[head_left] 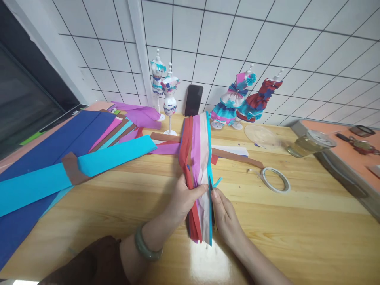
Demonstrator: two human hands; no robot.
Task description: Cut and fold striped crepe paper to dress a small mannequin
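Note:
A long layered strip of crepe paper (pixel 202 158), banded red, purple, pale pink and turquoise, stands up from the table in front of me. My left hand (pixel 187 198) is closed around its lower half, thumb across the front. Along the turquoise right edge, my right hand (pixel 224 211) grips a pair of scissors (pixel 211 183). Their dark blades lie against that edge, and the handles are mostly hidden by my fingers. A thin turquoise sliver (pixel 218 182) sticks out beside the blades.
Crepe paper sheets (pixel 59 138) pile up at left. Small dress forms (pixel 170 99) and paper-dressed ones (pixel 233 99) stand by the tiled wall, with a phone (pixel 194 100) between. At right are a tape roll (pixel 276 180), a cup of liquid (pixel 310 143) and an orange-topped surface (pixel 335 154).

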